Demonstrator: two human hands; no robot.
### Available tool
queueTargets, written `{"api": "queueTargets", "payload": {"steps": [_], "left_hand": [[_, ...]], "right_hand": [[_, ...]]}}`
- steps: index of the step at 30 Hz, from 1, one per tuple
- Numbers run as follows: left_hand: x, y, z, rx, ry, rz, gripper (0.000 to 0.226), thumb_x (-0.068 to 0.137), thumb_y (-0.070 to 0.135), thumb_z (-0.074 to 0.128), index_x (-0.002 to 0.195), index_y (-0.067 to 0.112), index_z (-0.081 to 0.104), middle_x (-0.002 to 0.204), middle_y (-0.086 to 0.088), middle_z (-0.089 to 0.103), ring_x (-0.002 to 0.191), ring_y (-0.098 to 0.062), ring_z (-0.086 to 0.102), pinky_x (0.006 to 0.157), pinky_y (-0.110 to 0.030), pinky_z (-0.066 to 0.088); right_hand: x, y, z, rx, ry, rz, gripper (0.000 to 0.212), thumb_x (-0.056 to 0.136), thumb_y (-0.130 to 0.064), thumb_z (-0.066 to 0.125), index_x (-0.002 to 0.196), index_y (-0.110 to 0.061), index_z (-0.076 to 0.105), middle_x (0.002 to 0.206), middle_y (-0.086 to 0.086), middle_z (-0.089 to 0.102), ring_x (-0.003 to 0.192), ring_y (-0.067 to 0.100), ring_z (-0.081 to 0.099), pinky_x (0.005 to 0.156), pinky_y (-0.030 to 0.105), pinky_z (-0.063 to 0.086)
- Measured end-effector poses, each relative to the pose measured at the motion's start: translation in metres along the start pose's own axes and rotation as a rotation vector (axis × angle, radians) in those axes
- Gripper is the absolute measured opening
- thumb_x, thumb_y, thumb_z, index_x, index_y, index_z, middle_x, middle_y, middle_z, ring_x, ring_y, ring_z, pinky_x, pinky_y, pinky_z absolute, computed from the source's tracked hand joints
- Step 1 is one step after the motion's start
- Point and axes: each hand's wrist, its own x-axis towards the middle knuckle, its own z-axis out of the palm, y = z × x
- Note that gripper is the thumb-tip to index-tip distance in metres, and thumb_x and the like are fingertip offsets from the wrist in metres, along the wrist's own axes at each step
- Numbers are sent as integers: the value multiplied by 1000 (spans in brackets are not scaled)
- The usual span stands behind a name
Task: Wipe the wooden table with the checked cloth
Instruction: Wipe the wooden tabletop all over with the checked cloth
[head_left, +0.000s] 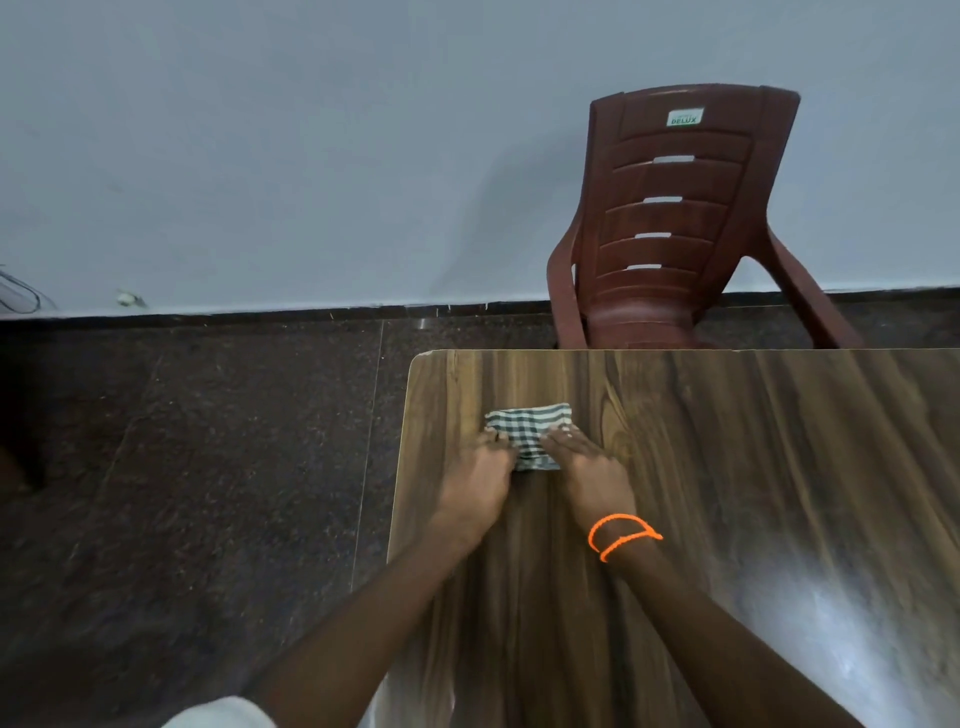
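Nearest the camera, two bare forearms reach out over the wooden table (727, 467); the right one wears an orange cord bracelet (621, 535) at the wrist. Ahead of the bracelet, the left hand (480, 475) and right hand (589, 467) lie side by side on the checked cloth (530, 431), which is folded into a small pad. The left fingers look curled onto the cloth's near-left edge; the right fingers lie flatter across its near-right part, pressing down. Whether either hand pinches the fabric cannot be told, as the picture is blurred there. The cloth lies flat on the table, near its far-left corner, and most of the top stretches away to the right of it. No wet track or wiped band shows on the wood, so how much is done is unclear; judging by the cloth's place, most of the surface probably remains. Beyond the table's far edge stands a brown plastic chair (675, 218) against a pale wall (260, 156).
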Motion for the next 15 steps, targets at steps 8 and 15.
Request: {"api": "queueTargets", "payload": {"steps": [8, 15], "left_hand": [[28, -1, -18, 74, 49, -59, 26, 101, 10, 42, 113, 10, 65, 119, -9, 62, 108, -28, 63, 89, -40, 52], [-34, -27, -11, 111, -29, -72, 30, 104, 21, 37, 122, 14, 61, 126, -6, 61, 109, -27, 64, 91, -37, 51]], "right_hand": [[22, -24, 5, -4, 96, 139, 47, 84, 5, 49, 125, -15, 58, 136, 2, 55, 132, 27, 44, 94, 36, 47], [-25, -53, 22, -22, -33, 36, 52, 88, 2, 42, 135, -19, 49, 145, -2, 45, 138, 23, 34, 94, 36, 49]]}}
